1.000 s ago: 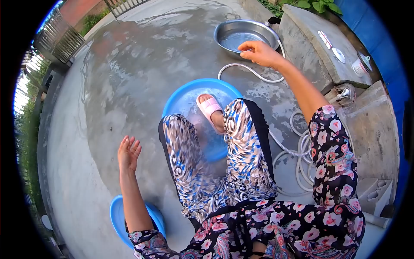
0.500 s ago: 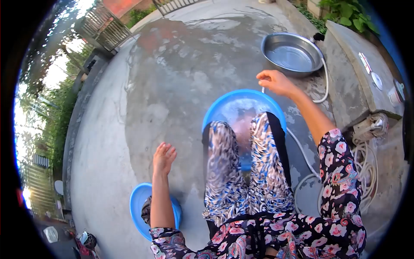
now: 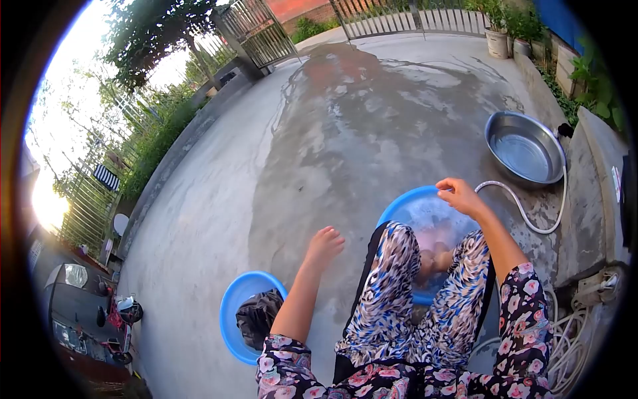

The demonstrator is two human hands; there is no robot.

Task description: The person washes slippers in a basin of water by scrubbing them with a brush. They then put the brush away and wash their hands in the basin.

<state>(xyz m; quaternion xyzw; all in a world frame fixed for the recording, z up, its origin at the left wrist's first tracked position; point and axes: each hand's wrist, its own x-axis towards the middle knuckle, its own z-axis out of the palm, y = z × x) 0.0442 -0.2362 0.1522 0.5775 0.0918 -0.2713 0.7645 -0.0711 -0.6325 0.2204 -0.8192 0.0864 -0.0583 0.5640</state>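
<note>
A blue basin (image 3: 397, 203) with cloudy, sudsy water stands on the ground in front of my bent knees. Between the knees, a pale pinkish shape (image 3: 436, 238) shows in the water; I cannot make out its kind. Over the basin's far rim hangs my right hand (image 3: 463, 197), fingers loosely bent and apart, holding nothing that I can see. My left hand (image 3: 324, 246) is raised above the concrete, left of my knees, with fingers stretched out and empty. Below it, partly behind my left forearm, a second blue basin (image 3: 230, 312) contains dark, bunched cloth (image 3: 258, 318).
A metal basin (image 3: 527, 147) stands at the right beside a low concrete wall (image 3: 585, 199). A pale hose (image 3: 515, 196) curves near it, and more hose (image 3: 570, 342) lies coiled lower right. A dark vehicle (image 3: 76, 312) is at lower left. Wet concrete (image 3: 319, 166) stretches towards a gate (image 3: 392, 20).
The view has tilted up and turned left, so the basins and my knees sit further right. My left hand has moved towards my knees, and the dark cloth shows more. Both hands stay empty.
</note>
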